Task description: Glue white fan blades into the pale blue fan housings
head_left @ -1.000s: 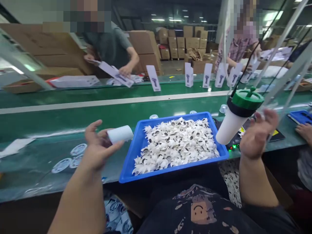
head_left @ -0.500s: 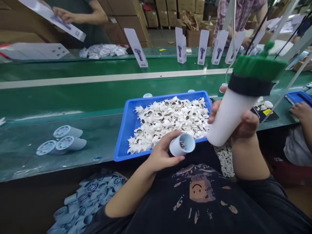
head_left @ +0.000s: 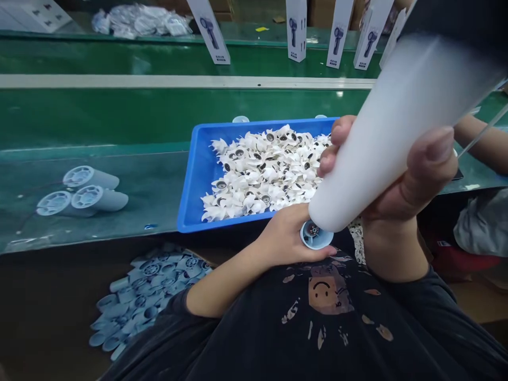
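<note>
My left hand is closed around a light-blue fan housing, whose open end faces up. Dark metal parts and thin ribs show inside it. In my right hand, fingers wrap around a thick white cylinder-shaped tool with a black collar, tilted, its top beyond the frame. The tool's lower end is at the housing's rim and overlaps it in view; whether they touch I cannot tell. Just beyond both hands, a blue tray holds a heap of white fan impellers with dark centres.
Several light-blue housings lie on the bench at left. More housings are piled below the bench edge. Upright printed boxes stand along the green conveyor, with plastic-wrapped items behind. Another person's arm is at right.
My right hand has brought the white tool closer and lower over the housing. My left hand has moved slightly right and turned the housing's opening upward. The view has tipped downward.
</note>
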### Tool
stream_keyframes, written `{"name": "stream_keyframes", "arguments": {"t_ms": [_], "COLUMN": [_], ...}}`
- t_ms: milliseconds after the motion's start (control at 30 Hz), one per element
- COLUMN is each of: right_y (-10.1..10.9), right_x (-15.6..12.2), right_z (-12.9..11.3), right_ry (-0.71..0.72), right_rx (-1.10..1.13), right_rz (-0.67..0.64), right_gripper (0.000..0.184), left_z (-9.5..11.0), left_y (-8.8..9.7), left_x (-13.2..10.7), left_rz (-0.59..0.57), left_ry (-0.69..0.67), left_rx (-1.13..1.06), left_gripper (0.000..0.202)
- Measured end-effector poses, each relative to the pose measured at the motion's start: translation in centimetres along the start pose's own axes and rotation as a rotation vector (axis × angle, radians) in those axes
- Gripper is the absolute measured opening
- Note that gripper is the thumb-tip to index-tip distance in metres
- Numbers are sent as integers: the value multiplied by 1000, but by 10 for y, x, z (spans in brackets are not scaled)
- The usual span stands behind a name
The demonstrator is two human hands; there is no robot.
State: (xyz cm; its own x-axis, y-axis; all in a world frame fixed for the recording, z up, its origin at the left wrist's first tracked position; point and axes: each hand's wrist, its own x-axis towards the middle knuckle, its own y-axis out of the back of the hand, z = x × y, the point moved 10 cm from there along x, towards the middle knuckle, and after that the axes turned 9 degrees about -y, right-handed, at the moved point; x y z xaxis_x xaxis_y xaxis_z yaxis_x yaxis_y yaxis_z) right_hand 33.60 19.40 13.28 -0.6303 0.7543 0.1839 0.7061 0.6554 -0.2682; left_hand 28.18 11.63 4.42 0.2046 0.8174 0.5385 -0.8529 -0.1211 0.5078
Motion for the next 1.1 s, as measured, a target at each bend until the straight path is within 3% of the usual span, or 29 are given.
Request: {"name": "stream_keyframes", "arguments": {"t_ms": [133,200,333,433,667,800,900,933,1000,1100], "right_y": [1,4,-2,-3,1,3,29,40,59,79], "right_x": [-5,-9,-14,-13,-12,-8,-5,-6,-7,-15], "right_z": [2,-4,-13,-13,-13,-7,-4,-4,-2,-7], "right_ry": [-22,42,184,196,188,162,156,166,172,249], "right_rx": [-87,-86,-79,-128,-129,-130,-111,-102,-118,-253], "right_rz": [108,171,39,-60,80,71,170,207,251,331], "right_gripper": [66,67,65,61,61,51,43,43,45,46], "left_z": [10,12,14,13,10,1,-16,-24,-43,-71], "left_y": [6,7,5,5,5,-5,-10,-4,20,72], "left_x": [6,7,9,10,9,7,-4,-9,-21,-48], "left_rz": [71,90,101,105,103,-43,-205,-208,-107,206], "left_ry": [-42,-50,-60,-57,-25,121,243,268,317,383], "left_rx": [-8,3,25,22,27,-22,11,46,124,213], "left_gripper": [30,30,30,31,31,43,61,63,60,50]}}
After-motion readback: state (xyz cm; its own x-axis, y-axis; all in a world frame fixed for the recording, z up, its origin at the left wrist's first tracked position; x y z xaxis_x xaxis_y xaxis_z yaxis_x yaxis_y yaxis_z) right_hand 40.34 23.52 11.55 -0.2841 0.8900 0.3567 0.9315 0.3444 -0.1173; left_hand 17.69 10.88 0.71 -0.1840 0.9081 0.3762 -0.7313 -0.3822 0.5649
